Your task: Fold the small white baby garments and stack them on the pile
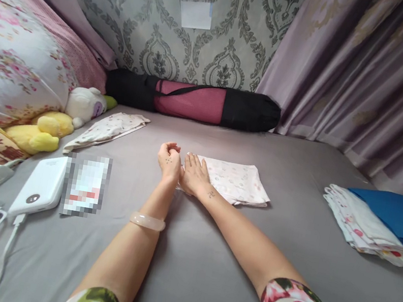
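A folded white cloth with a small pale print (237,181) lies on the grey bed sheet (207,255) in front of me. My right hand (193,174) lies flat on the cloth's left edge, fingers stretched out. My left hand (168,158) is just to its left, fingers curled inward, touching the cloth's edge or the right hand; I see nothing held in it. A pale bangle (147,221) sits on my left wrist.
Another printed garment (106,130) lies at the left. A stack of folded cloths with a blue one on top (378,224) sits at the right. A rolled mat in a black bag (194,101) lies by the wall. Plush toys (57,124), a power bank (42,187) and cables are at the left.
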Available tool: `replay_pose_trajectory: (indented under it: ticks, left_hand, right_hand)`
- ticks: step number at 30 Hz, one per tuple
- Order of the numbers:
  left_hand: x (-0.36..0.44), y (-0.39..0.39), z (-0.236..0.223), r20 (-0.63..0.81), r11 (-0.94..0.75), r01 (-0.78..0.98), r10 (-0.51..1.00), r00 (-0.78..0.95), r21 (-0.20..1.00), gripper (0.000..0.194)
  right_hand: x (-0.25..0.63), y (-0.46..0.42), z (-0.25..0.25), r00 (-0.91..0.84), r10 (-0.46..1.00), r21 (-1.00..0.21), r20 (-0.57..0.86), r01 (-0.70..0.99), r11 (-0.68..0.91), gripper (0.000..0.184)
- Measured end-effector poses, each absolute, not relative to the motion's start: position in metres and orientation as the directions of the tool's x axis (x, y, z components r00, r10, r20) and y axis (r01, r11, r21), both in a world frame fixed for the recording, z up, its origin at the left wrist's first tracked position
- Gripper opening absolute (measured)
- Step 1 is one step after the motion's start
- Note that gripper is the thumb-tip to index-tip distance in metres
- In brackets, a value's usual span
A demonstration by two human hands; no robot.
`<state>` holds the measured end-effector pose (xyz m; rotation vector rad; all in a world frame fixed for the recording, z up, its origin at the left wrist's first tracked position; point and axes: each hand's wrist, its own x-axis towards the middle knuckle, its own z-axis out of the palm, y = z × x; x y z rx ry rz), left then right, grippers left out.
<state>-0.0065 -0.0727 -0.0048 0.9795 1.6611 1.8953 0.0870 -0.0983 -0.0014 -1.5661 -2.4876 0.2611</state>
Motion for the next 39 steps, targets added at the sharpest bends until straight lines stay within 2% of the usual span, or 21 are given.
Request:
replay_pose_trajectory:
  ticks: [5,9,11,14,19,23,25,29,34,39]
  left_hand:
    - [-0.006,-0.072,-0.007,0.239,-0.197,0.137,0.736,-0.633,0.971,0.025]
    - [-0.004,-0.072,-0.007,0.258,-0.205,0.156,0.751,-0.608,0.966,0.025]
    - [-0.001,-0.073,-0.006,0.288,-0.207,0.204,0.762,-0.580,0.957,0.024]
    - [0.008,-0.078,-0.004,0.361,-0.206,0.346,0.799,-0.481,0.916,0.024]
    - [0.025,-0.086,-0.008,0.456,-0.273,0.637,0.879,-0.140,0.721,0.034]
    - [0.032,-0.091,-0.017,0.386,-0.340,0.806,0.910,0.151,0.485,0.040]
    - [0.033,-0.093,-0.019,0.340,-0.359,0.849,0.912,0.230,0.388,0.038]
    - [0.032,-0.094,-0.020,0.289,-0.345,0.882,0.923,0.255,0.320,0.037]
    - [0.035,-0.096,-0.017,0.283,-0.320,0.893,0.930,0.233,0.315,0.034]
    - [0.044,-0.101,-0.013,0.328,-0.312,0.897,0.922,0.206,0.312,0.037]
  right_hand:
    - [0.087,-0.096,-0.002,-0.426,0.903,-0.261,0.044,0.868,0.422,0.061]
    - [0.095,-0.093,0.004,-0.453,0.891,-0.322,0.027,0.840,0.437,0.061]
    - [0.106,-0.093,0.008,-0.439,0.896,-0.329,0.064,0.838,0.435,0.060]
    - [0.130,-0.095,0.011,-0.399,0.911,-0.277,0.109,0.868,0.413,0.059]
    - [0.164,-0.104,0.008,-0.379,0.921,-0.216,0.096,0.895,0.390,0.060]
    - [0.171,-0.108,0.003,-0.364,0.930,-0.214,0.056,0.905,0.368,0.059]
    - [0.171,-0.108,0.001,-0.359,0.932,-0.213,0.057,0.907,0.362,0.058]
    - [0.170,-0.107,0.001,-0.357,0.932,-0.225,0.060,0.905,0.361,0.058]
    - [0.179,-0.107,0.005,-0.358,0.933,-0.269,0.049,0.894,0.357,0.057]
    - [0.198,-0.107,0.013,-0.256,0.961,-0.244,0.107,0.930,0.275,0.057]
